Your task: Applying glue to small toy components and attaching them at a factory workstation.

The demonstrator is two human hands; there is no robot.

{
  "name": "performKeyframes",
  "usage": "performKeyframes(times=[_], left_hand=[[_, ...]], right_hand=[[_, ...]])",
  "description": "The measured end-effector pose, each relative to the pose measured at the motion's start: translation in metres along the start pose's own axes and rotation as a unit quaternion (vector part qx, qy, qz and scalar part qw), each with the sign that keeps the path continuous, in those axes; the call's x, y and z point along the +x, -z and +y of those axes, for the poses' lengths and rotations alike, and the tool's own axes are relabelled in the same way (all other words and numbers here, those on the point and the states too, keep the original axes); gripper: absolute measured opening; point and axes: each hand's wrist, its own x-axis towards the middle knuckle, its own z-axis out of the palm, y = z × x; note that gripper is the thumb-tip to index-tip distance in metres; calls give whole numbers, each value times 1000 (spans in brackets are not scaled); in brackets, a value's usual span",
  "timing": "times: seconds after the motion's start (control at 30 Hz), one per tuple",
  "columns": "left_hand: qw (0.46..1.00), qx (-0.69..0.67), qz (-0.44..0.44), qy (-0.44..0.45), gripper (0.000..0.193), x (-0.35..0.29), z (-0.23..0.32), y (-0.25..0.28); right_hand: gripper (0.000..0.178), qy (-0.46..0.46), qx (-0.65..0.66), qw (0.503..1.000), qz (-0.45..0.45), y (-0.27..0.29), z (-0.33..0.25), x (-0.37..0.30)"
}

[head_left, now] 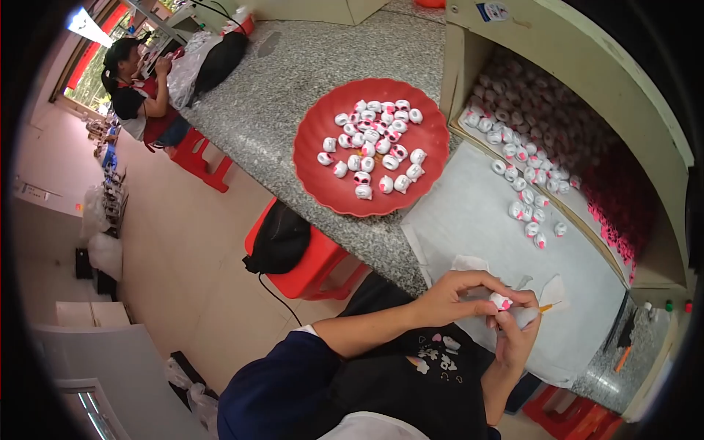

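In the head view, the action sits at four o'clock, and it's a two-handed job: the left hand (456, 299) pinches a little white piece (500, 301) with pink markings between thumb and forefinger, the forefinger arched over the top. The right hand (518, 334) closes in from four o'clock, fingers bent, thumb and forefinger pressed against that same piece. White tissue (526, 317) bunches at those right fingers, and a yellow stick (545, 309) pokes out toward three o'clock; how it's gripped, one cannot tell. All this above a pale paper sheet (455, 213) spread on the grey stone counter (271, 110). Up at half past twelve from the hands, loose white pieces (532, 229) scatter across the paper, and beyond them an open-fronted box (458, 59) holds a great heap more, its near end bright pink. Swing to eleven o'clock: a red scalloped plate (315, 180) carries a crowd of similar pieces, bunched toward its middle. Nine o'clock, a black bag (281, 238) slumps on a red stool (308, 271). Far off at ten, a co-worker (147, 110) sits at the counter, arms raised.
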Motion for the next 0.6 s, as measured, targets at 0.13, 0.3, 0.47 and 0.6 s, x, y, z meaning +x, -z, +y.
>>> performKeyframes(times=[0.13, 0.3, 0.47, 0.6], left_hand=[[999, 45, -2, -4, 27, -4, 2, 3], [999, 17, 16, 26, 22, -2, 7, -2], [998, 52, 12, -15, 18, -5, 14, 11], [810, 513, 195, -209, 17, -11, 55, 57]], right_hand=[[26, 6, -40, 999, 0, -2, 3, 1], [26, 2, -45, 999, 13, -6, 3, 3], [31, -18, -9, 1000, 0, -12, 7, 4], [42, 43, -176, 983, 35, -27, 0, 11]])
